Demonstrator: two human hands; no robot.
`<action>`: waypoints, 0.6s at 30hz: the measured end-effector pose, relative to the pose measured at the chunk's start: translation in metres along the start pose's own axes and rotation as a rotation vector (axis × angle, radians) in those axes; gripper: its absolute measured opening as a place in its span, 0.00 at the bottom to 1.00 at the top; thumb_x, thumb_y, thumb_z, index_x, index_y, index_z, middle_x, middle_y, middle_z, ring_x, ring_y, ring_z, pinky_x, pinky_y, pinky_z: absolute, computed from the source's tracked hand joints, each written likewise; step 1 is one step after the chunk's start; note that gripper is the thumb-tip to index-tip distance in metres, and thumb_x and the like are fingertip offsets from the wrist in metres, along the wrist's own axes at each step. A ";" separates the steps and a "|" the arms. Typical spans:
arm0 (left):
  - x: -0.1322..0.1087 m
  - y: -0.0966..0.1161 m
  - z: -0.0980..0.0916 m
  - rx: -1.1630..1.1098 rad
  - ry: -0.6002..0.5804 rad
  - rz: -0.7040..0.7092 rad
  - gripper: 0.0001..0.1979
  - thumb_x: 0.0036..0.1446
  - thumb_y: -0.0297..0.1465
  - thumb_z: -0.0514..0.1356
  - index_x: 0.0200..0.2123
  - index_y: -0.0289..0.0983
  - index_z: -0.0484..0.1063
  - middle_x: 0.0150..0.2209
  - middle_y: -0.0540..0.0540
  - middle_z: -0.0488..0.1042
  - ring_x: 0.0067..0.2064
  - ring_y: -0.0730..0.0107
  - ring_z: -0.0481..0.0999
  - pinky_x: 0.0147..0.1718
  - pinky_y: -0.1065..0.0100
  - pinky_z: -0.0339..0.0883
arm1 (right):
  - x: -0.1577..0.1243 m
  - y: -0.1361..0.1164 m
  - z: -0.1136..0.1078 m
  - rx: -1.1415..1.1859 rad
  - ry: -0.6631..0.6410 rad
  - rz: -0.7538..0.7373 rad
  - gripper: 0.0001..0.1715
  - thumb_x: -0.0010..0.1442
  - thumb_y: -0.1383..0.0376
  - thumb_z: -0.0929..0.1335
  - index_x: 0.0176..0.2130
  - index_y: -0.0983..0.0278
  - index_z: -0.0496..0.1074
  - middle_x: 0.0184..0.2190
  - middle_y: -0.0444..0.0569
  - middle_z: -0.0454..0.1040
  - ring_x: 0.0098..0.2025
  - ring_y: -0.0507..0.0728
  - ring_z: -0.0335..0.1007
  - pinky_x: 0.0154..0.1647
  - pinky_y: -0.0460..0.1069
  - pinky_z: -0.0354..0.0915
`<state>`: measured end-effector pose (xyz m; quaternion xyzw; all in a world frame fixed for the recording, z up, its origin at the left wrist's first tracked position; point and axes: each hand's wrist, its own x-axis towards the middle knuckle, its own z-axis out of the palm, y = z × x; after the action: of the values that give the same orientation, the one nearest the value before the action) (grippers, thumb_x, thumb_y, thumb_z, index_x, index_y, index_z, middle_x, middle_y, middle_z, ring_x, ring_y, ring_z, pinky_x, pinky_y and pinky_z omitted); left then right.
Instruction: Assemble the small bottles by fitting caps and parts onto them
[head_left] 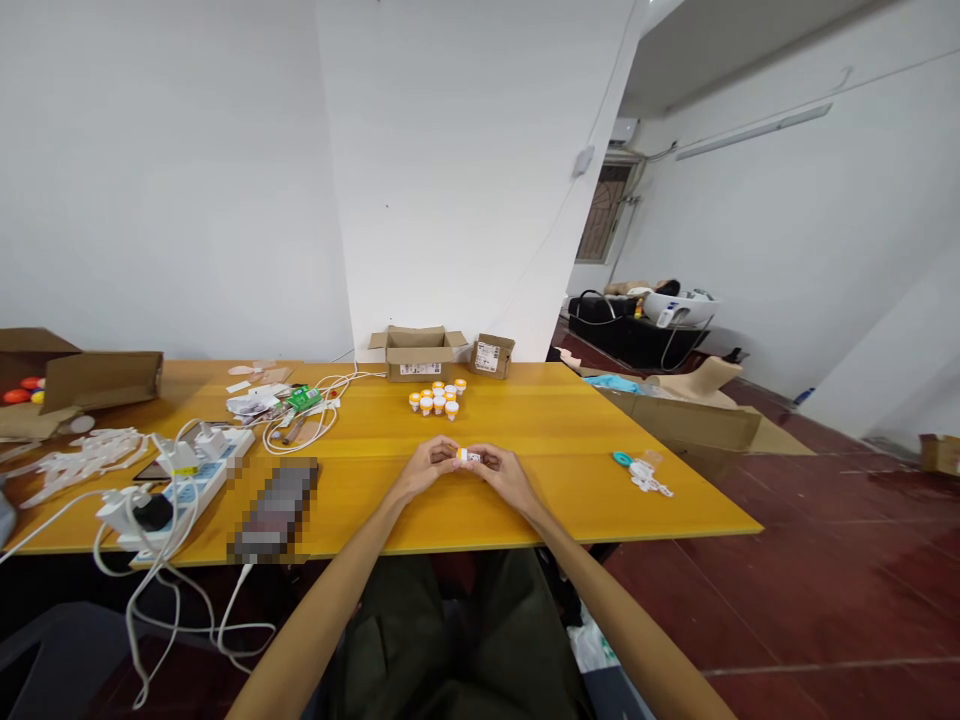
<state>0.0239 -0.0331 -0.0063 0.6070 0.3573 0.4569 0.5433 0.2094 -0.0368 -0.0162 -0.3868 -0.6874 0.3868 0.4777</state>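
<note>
A small orange-and-white bottle lies sideways between my two hands, above the near middle of the wooden table. My left hand grips its orange end at the left. Around the white, printed end at the right, my right hand has its fingers closed. Fingers cover part of the bottle. Beyond my hands stands a tight group of several similar small bottles with white tops and orange rims.
An open cardboard box and a smaller box stand at the back. To the left lie a power strip with tangled white cables and a blurred-out dark device. White plastic pieces lie at the right.
</note>
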 end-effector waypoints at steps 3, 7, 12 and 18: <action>0.000 -0.001 0.000 0.008 -0.002 -0.001 0.21 0.39 0.40 0.74 0.34 0.38 0.73 0.33 0.48 0.79 0.39 0.65 0.79 0.45 0.63 0.70 | 0.000 0.001 -0.001 -0.004 -0.022 0.016 0.18 0.52 0.51 0.72 0.36 0.61 0.78 0.32 0.47 0.79 0.32 0.57 0.74 0.35 0.50 0.70; 0.001 -0.004 0.000 0.013 -0.003 0.015 0.20 0.39 0.39 0.75 0.33 0.38 0.72 0.34 0.48 0.79 0.40 0.65 0.79 0.47 0.63 0.70 | 0.000 0.004 -0.001 -0.013 -0.023 0.042 0.19 0.54 0.50 0.70 0.36 0.62 0.78 0.27 0.46 0.77 0.27 0.55 0.70 0.30 0.49 0.68; 0.001 -0.005 0.000 0.024 -0.014 0.017 0.20 0.38 0.37 0.75 0.31 0.37 0.71 0.33 0.48 0.79 0.37 0.66 0.79 0.44 0.63 0.71 | 0.000 0.003 0.000 -0.035 -0.046 0.036 0.20 0.56 0.49 0.68 0.37 0.62 0.78 0.28 0.46 0.77 0.28 0.55 0.71 0.30 0.49 0.68; 0.001 -0.007 0.002 0.032 -0.015 0.020 0.19 0.38 0.33 0.74 0.31 0.38 0.69 0.31 0.50 0.78 0.36 0.66 0.78 0.43 0.63 0.71 | 0.000 0.001 0.000 -0.128 -0.061 0.009 0.21 0.59 0.50 0.66 0.39 0.62 0.78 0.30 0.48 0.79 0.30 0.57 0.73 0.33 0.50 0.69</action>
<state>0.0264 -0.0315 -0.0127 0.6227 0.3542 0.4520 0.5315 0.2097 -0.0363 -0.0166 -0.4078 -0.7232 0.3557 0.4291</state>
